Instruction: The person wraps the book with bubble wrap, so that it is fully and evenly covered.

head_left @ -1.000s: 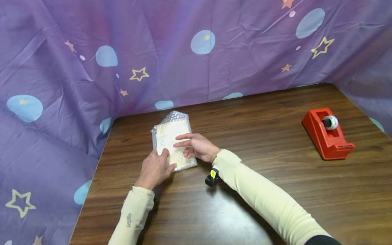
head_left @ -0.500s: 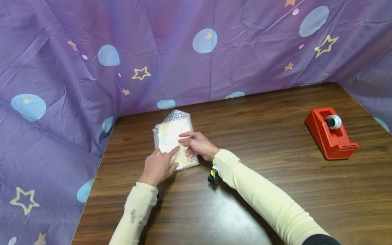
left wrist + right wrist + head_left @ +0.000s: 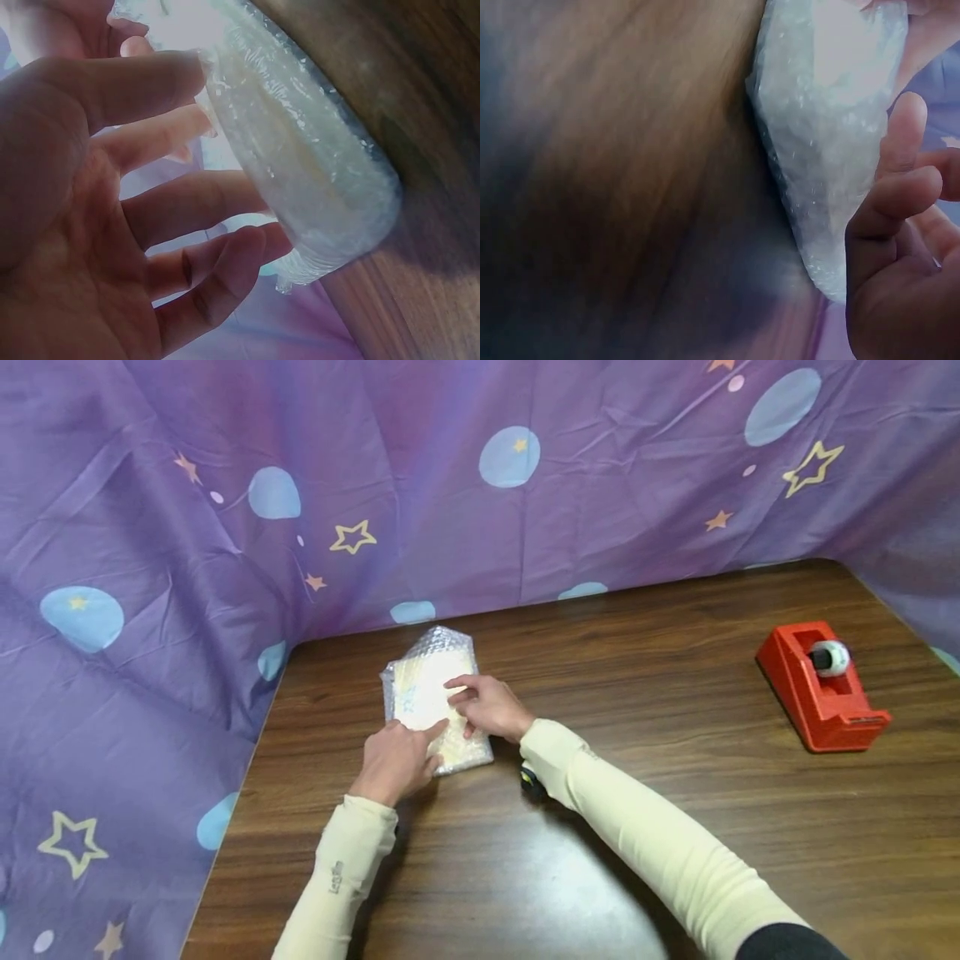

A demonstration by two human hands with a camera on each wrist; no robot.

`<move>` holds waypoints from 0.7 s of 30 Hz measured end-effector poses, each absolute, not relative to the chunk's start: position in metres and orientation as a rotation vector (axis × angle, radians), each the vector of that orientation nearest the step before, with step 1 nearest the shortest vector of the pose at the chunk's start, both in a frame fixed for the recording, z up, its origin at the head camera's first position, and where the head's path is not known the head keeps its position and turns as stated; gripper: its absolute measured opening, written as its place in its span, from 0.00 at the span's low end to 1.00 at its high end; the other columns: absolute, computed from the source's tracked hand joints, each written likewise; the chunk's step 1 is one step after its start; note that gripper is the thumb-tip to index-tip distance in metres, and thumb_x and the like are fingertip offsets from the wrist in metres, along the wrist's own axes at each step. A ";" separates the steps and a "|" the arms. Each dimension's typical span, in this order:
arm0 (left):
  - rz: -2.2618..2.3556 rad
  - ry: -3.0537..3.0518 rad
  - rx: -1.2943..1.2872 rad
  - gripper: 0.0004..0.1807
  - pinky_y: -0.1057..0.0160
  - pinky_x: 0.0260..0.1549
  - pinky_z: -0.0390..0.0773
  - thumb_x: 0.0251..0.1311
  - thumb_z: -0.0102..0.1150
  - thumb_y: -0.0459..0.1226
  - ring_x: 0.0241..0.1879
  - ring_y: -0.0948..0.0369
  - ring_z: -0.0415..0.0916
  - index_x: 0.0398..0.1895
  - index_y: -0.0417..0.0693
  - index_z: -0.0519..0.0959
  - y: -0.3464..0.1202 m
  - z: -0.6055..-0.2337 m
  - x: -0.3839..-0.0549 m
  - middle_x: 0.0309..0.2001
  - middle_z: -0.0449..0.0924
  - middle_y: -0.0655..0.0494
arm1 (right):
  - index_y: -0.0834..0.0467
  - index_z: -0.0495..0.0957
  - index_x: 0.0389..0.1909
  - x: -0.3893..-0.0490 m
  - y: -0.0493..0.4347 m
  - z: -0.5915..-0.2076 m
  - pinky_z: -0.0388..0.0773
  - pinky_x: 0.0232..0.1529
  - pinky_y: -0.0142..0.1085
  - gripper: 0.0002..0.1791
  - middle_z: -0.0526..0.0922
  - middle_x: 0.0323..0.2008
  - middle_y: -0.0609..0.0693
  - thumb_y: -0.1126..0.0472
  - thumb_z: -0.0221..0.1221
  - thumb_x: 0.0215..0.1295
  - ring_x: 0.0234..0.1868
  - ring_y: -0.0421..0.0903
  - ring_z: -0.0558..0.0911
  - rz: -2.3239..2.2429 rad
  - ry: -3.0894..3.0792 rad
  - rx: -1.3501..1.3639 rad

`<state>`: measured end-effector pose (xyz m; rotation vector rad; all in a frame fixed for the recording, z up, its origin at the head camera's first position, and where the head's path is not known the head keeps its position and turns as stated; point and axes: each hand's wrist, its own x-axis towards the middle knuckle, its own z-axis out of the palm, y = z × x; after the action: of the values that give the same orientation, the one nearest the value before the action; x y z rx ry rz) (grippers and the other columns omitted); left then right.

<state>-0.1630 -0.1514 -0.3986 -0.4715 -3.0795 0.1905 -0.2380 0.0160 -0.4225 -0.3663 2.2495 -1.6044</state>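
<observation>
A flat rectangular packet in clear bubble wrap (image 3: 429, 679), pale inside, lies on the wooden table toward the back left. My left hand (image 3: 395, 760) rests at its near left side, with the index finger stretched across the top. In the left wrist view, the spread fingers of that hand (image 3: 82, 180) touch the edge of the packet (image 3: 315, 165). Over the packet's right side, my right hand (image 3: 491, 707) has its fingers bent loosely and touching the top. The right wrist view shows this hand (image 3: 904, 262) beside the wrapped edge (image 3: 817, 127), with no firm grip visible.
A red tape dispenser (image 3: 821, 702) with a roll of tape (image 3: 834, 658) stands at the right of the brown wooden table (image 3: 645, 677). Behind and to the left hangs a purple curtain (image 3: 420, 468) with stars and blue blobs.
My left index finger has straightened and slid right across the packet. The right hand's fingers have bent more and drawn slightly toward the packet's right side. The head view has shifted a little.
</observation>
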 end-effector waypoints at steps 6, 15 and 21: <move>0.208 -3.080 -0.469 0.30 0.52 0.21 0.80 0.57 0.69 0.51 0.36 0.48 0.82 0.65 0.66 0.77 -0.149 -0.398 -0.164 0.30 0.87 0.43 | 0.53 0.77 0.64 -0.242 0.018 -0.420 0.83 0.40 0.31 0.26 0.86 0.53 0.59 0.67 0.53 0.64 0.16 0.41 0.83 -1.369 2.521 -0.492; 0.291 -3.090 -0.458 0.30 0.53 0.19 0.81 0.58 0.69 0.52 0.33 0.50 0.82 0.66 0.68 0.76 -0.148 -0.397 -0.164 0.27 0.86 0.44 | 0.57 0.78 0.63 -0.254 0.021 -0.418 0.75 0.65 0.50 0.29 0.80 0.61 0.62 0.68 0.54 0.58 0.62 0.58 0.79 -1.191 2.702 -0.612; 0.287 -3.052 -0.483 0.29 0.55 0.17 0.79 0.58 0.69 0.51 0.31 0.51 0.81 0.65 0.67 0.77 -0.150 -0.398 -0.162 0.21 0.83 0.47 | 0.59 0.77 0.63 -0.253 0.020 -0.420 0.76 0.63 0.47 0.28 0.81 0.57 0.62 0.68 0.56 0.58 0.59 0.55 0.78 -1.116 2.840 -0.660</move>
<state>-0.1623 -0.1496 -0.3980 -0.4827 -3.0521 0.2872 -0.2531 0.0203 -0.4200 -0.6598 2.8403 -1.1158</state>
